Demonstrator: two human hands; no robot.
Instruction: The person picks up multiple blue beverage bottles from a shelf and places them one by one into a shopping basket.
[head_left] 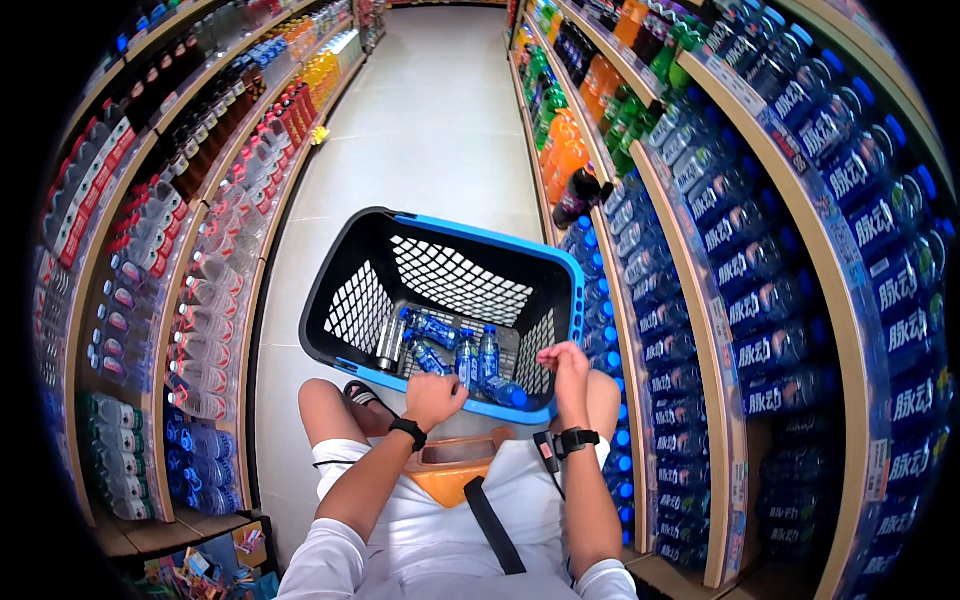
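A black shopping basket (340, 235) with a blue rim stands on the floor in front of my knees. Inside lie several small blue-labelled drink bottles (467, 355) and one clear bottle (390, 338) at the left. My left hand (434, 400) is closed, back up, over the basket's near rim beside the bottles; its palm side is hidden, so I cannot see whether it holds anything. At the near right corner, my right hand (567, 372) hangs with loosely bent fingers, a gap before the thumb, and nothing visible between them. Black bands circle both wrists.
Shelves of large blue-labelled bottles (770, 350) rise close on my right. Clear bottles with red labels (205, 335) fill the left shelves. A dark bottle (578, 192) protrudes at the right shelf edge. The tiled aisle floor (430, 130) stretches ahead; an orange object (450, 487) is at my lap.
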